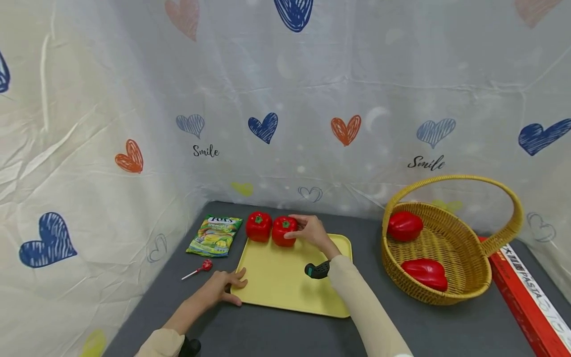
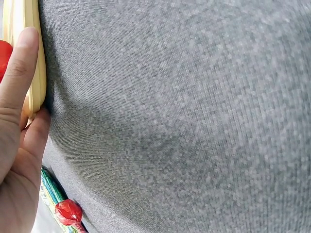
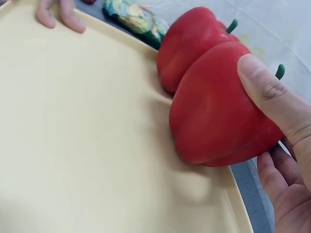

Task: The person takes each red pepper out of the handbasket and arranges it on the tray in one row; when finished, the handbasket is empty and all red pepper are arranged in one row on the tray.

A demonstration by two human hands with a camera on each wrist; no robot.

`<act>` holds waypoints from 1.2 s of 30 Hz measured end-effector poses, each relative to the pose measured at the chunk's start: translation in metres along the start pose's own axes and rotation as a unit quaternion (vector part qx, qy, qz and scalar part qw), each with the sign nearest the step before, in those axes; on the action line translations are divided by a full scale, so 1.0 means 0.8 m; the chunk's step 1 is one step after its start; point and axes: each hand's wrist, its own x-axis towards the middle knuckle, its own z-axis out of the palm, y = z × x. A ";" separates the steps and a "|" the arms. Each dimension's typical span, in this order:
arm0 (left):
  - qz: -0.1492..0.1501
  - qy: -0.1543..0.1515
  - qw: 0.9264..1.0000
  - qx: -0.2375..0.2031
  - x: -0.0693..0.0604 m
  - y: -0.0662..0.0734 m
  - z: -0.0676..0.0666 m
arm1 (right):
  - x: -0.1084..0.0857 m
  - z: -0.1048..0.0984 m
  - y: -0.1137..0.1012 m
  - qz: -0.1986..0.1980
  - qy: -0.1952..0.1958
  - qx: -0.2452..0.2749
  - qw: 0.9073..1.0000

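Observation:
My right hand (image 1: 314, 233) (image 3: 291, 116) grips a red bell pepper (image 1: 283, 231) (image 3: 218, 107) at the back of the yellow tray (image 1: 285, 282) (image 3: 87, 121), thumb on one side and fingers on the other. Beside it, at the tray's back left corner, is a second red pepper (image 1: 258, 226) (image 3: 187, 46); the two look in contact in the right wrist view. My left hand (image 1: 214, 287) (image 2: 17, 160) holds the tray's front left corner, its thumb against the rim (image 2: 38, 73).
Left of the tray lie a green and yellow candy bag (image 1: 215, 237) and a red lollipop (image 1: 206, 265). On the right stands a yellow wicker basket (image 1: 401, 285) with a tall handle, holding two red peppers (image 1: 405, 226). A red pasta box (image 1: 519, 302) lies beyond it.

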 end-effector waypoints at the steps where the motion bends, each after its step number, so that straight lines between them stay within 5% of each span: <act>1: -0.001 0.000 1.000 -0.002 0.000 0.000 0.000 | 0.004 0.002 0.006 0.000 0.004 -0.002 1.000; 13: -0.007 -0.002 1.000 0.000 0.000 0.000 0.003 | 0.004 0.009 0.007 -0.007 -0.005 -0.002 1.000; 21: -0.004 -0.002 1.000 0.005 0.000 -0.003 0.002 | -0.006 0.000 0.006 -0.055 -0.031 0.044 0.997; 36: 0.010 -0.002 1.000 0.007 0.000 -0.001 0.000 | -0.109 -0.099 -0.014 -0.101 -0.051 0.132 0.985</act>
